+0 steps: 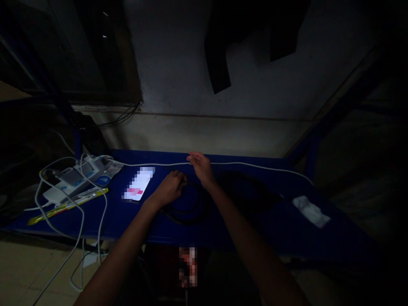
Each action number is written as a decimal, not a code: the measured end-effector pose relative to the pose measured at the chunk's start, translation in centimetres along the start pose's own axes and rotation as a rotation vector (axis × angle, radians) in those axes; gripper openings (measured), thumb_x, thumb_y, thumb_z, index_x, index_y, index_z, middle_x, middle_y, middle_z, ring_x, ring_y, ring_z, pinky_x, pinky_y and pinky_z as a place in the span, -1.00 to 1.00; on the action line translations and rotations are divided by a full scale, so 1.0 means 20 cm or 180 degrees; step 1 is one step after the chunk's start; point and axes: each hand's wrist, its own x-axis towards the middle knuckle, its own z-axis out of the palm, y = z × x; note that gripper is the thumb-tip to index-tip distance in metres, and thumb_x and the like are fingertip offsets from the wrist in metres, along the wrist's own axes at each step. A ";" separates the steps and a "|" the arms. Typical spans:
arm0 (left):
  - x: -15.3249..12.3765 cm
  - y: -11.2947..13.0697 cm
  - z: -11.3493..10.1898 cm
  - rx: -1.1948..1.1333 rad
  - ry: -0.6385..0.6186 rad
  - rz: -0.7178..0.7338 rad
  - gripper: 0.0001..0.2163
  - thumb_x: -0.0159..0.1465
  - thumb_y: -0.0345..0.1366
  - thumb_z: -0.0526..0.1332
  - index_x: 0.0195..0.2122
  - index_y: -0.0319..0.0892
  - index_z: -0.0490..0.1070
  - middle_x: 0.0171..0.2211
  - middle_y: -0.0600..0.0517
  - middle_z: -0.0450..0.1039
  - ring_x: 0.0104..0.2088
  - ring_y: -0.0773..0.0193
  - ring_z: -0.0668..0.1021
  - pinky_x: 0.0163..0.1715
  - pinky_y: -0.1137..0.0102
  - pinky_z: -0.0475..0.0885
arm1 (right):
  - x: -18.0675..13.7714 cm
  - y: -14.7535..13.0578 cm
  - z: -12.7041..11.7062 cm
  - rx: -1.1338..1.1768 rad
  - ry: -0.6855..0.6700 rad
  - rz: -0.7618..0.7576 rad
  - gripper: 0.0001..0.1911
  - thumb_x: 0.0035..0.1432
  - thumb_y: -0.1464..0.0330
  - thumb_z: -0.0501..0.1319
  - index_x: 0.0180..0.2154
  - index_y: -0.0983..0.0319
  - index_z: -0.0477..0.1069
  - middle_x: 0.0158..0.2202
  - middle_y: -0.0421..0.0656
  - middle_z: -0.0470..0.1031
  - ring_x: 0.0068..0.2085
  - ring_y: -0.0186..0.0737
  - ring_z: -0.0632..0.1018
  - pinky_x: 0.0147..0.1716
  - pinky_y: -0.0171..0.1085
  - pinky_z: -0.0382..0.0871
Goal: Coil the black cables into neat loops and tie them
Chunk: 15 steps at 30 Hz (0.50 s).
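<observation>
A loop of thin black cable (pixel 181 221) lies on the dark blue tabletop (pixel 127 221). My left hand (pixel 172 187) rests at the upper left of this loop, its fingers closed round the cable. Just beyond it, my right hand (pixel 201 168) is raised near the table's back edge. Its fingers are bent and pressed together, pointing left; whether something thin is between them is too dark to see. To the left of my left hand lies a phone (pixel 140 182) with a lit, blurred-out screen.
A white power strip (pixel 68 185) with tangled white cords stands at the left, beside a yellow-edged plastic wrapper (pixel 70 206) and a small packet (pixel 110 173). A white cord (pixel 248 163) runs along the back. Crumpled white tissue (pixel 310 211) lies right; darker coils (pixel 245 187) are faint.
</observation>
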 end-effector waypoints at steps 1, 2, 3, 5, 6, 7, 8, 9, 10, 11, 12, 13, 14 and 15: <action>-0.01 0.00 0.00 0.0005 0.0046 0.0003 -0.86 0.41 -0.41 0.14 -0.09 -0.16 0.48 -0.14 -0.13 0.51 -0.08 0.00 0.55 0.01 0.10 0.48 | 0.00 -0.01 0.00 0.0021 -0.0005 0.0010 -0.61 0.23 0.04 0.33 -0.06 0.17 0.50 -0.06 0.01 0.67 -0.01 -0.03 0.66 0.00 -0.07 0.56; -0.02 0.00 0.01 0.0012 0.0080 -0.0002 -0.85 0.42 -0.41 0.13 -0.08 -0.16 0.47 -0.14 -0.14 0.51 -0.07 0.00 0.55 0.01 0.10 0.48 | 0.00 -0.01 0.00 0.0022 -0.0019 0.0005 -0.60 0.20 0.05 0.36 -0.07 0.18 0.52 -0.05 0.01 0.67 0.00 -0.03 0.66 0.03 -0.07 0.56; -0.03 0.00 0.01 0.0016 0.0099 -0.0010 -0.85 0.42 -0.42 0.13 -0.07 -0.17 0.46 -0.12 -0.15 0.50 -0.06 0.00 0.55 0.02 0.10 0.47 | -0.01 -0.02 0.00 0.0008 -0.0047 -0.0002 -0.60 0.17 0.06 0.39 -0.09 0.18 0.54 -0.04 0.00 0.67 0.01 -0.03 0.65 0.05 -0.07 0.55; -0.04 0.00 0.00 0.0000 0.0141 -0.0044 -0.85 0.43 -0.42 0.11 -0.06 -0.17 0.45 -0.10 -0.17 0.50 -0.05 -0.01 0.55 0.03 0.11 0.47 | -0.01 -0.03 0.01 -0.0037 -0.0146 0.0019 -0.62 0.14 0.07 0.41 -0.13 0.18 0.56 -0.09 -0.02 0.67 -0.03 -0.03 0.66 0.03 -0.08 0.55; -0.04 0.01 0.00 -0.0042 0.0164 -0.0067 -0.85 0.43 -0.43 0.11 -0.06 -0.17 0.44 -0.10 -0.17 0.50 -0.06 0.00 0.56 0.02 0.12 0.47 | -0.02 -0.03 0.01 -0.0049 -0.0219 0.0057 -0.63 0.14 0.06 0.41 -0.15 0.18 0.56 -0.13 -0.03 0.68 -0.06 -0.04 0.67 -0.01 -0.08 0.56; -0.04 0.01 0.00 -0.0110 0.0187 -0.0096 -0.85 0.44 -0.43 0.10 -0.06 -0.17 0.42 -0.10 -0.17 0.51 -0.07 0.01 0.57 0.00 0.13 0.47 | -0.02 -0.03 0.02 -0.0044 -0.0300 0.0108 -0.64 0.15 0.06 0.40 -0.17 0.18 0.55 -0.17 -0.04 0.68 -0.10 -0.04 0.68 -0.06 -0.09 0.57; -0.04 0.01 0.00 -0.0193 0.0208 -0.0132 -0.86 0.44 -0.43 0.10 -0.06 -0.17 0.41 -0.10 -0.16 0.52 -0.08 0.02 0.58 -0.01 0.15 0.47 | -0.03 -0.03 0.02 -0.0030 -0.0396 0.0160 -0.65 0.16 0.06 0.40 -0.19 0.17 0.54 -0.21 -0.06 0.68 -0.13 -0.05 0.69 -0.11 -0.10 0.58; -0.04 0.01 0.00 -0.0284 0.0230 -0.0168 -0.86 0.44 -0.44 0.10 -0.05 -0.16 0.41 -0.10 -0.15 0.53 -0.10 0.04 0.59 -0.03 0.17 0.48 | -0.03 -0.02 0.02 -0.0014 -0.0511 0.0200 -0.66 0.16 0.07 0.39 -0.19 0.17 0.53 -0.22 -0.06 0.68 -0.14 -0.05 0.70 -0.13 -0.11 0.58; -0.04 0.01 -0.01 -0.0372 0.0260 -0.0197 -0.86 0.43 -0.44 0.11 -0.05 -0.16 0.40 -0.10 -0.15 0.55 -0.11 0.05 0.61 -0.04 0.19 0.48 | -0.04 -0.02 0.02 -0.0007 -0.0643 0.0216 -0.68 0.17 0.08 0.39 -0.20 0.17 0.52 -0.22 -0.07 0.68 -0.14 -0.05 0.70 -0.13 -0.12 0.58; -0.04 0.00 -0.01 -0.0453 0.0298 -0.0214 -0.85 0.42 -0.45 0.13 -0.04 -0.15 0.40 -0.09 -0.14 0.56 -0.10 0.05 0.62 -0.04 0.21 0.47 | -0.04 -0.03 0.02 -0.0026 -0.0785 0.0210 -0.69 0.17 0.10 0.39 -0.20 0.17 0.52 -0.21 -0.07 0.68 -0.13 -0.06 0.70 -0.12 -0.12 0.58; -0.04 0.00 -0.01 -0.0523 0.0345 -0.0221 -0.85 0.41 -0.45 0.15 -0.04 -0.15 0.40 -0.08 -0.14 0.58 -0.09 0.05 0.63 -0.04 0.21 0.47 | -0.05 -0.03 0.01 -0.0081 -0.0927 0.0183 -0.71 0.18 0.11 0.39 -0.20 0.18 0.52 -0.21 -0.07 0.68 -0.14 -0.07 0.70 -0.11 -0.12 0.57; -0.04 -0.01 -0.01 -0.0585 0.0400 -0.0220 -0.84 0.40 -0.45 0.17 -0.03 -0.15 0.41 -0.07 -0.14 0.58 -0.08 0.06 0.63 -0.03 0.22 0.47 | -0.05 -0.03 0.01 -0.0167 -0.1060 0.0136 -0.72 0.19 0.13 0.38 -0.20 0.18 0.52 -0.21 -0.09 0.68 -0.15 -0.09 0.69 -0.11 -0.13 0.57; -0.04 -0.01 -0.01 -0.0646 0.0457 -0.0219 -0.83 0.39 -0.45 0.18 -0.03 -0.14 0.41 -0.06 -0.13 0.59 -0.08 0.06 0.63 -0.04 0.23 0.47 | -0.05 -0.04 0.00 -0.0266 -0.1167 0.0079 -0.74 0.20 0.14 0.37 -0.21 0.18 0.53 -0.22 -0.10 0.67 -0.17 -0.10 0.69 -0.11 -0.13 0.56; -0.04 -0.02 -0.01 -0.0706 0.0511 -0.0222 -0.83 0.38 -0.46 0.19 -0.03 -0.14 0.42 -0.06 -0.12 0.60 -0.08 0.07 0.63 -0.05 0.24 0.47 | -0.06 -0.04 -0.01 -0.0357 -0.1247 0.0027 -0.75 0.22 0.14 0.36 -0.20 0.18 0.53 -0.23 -0.11 0.67 -0.19 -0.12 0.68 -0.12 -0.14 0.56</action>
